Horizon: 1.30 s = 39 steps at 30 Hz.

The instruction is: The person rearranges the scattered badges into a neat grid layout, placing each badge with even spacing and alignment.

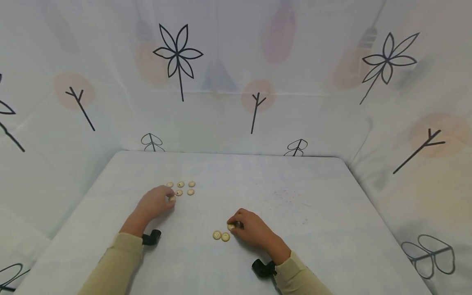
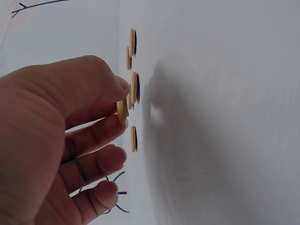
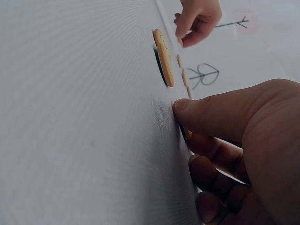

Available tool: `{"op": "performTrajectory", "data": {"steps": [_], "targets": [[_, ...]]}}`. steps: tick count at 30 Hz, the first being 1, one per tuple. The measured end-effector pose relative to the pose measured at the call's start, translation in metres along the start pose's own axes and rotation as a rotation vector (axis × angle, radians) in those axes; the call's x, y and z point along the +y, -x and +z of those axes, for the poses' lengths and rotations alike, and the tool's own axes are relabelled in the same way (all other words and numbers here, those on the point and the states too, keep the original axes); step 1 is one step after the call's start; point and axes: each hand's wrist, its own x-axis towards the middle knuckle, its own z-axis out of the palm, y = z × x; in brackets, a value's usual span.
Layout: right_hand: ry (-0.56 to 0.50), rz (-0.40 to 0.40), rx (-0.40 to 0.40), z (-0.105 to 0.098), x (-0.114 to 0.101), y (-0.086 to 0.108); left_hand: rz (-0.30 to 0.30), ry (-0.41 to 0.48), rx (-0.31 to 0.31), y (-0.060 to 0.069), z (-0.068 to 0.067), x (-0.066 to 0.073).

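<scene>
Hands [image 1: 156,201] are pinching — the left is gripping one pale button [image 2: 121,112] beside five loose buttons [image 1: 180,184], the right hand [image 1: 252,230] is gripping another button [image 1: 231,226] near a side-by-side pair [image 1: 217,235] — while the white surface [image 1: 332,246] is carrying the loose ones.

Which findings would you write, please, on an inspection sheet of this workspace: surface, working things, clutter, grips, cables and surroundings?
Surface: flat white table with faint purplish marks.
Job's things: nine small, round, beige, wooden-looking buttons; five lie grouped farther off, two nearer the person, and each hand has one.
Clutter: nothing seen.
Left grip: thumb and fingers pinch one button.
Right grip: thumb and fingers hold one button, low at the table.
Cables: nothing seen.
Surroundings: white, fabric-like backdrop with black plant outlines and pale orange circles.
</scene>
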Motion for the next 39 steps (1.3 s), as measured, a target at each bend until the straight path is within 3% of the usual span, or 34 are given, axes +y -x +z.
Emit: {"op": "performTrajectory", "data": {"steps": [15,39], "targets": [[-0.006,0.001,-0.005,0.000,0.002,-0.001,-0.017,-0.034,0.018,-0.013,0.000,-0.014],[-0.003,-0.003,-0.007,0.000,0.002,-0.001,-0.030,-0.055,0.055,-0.020,0.002,-0.020]]}}
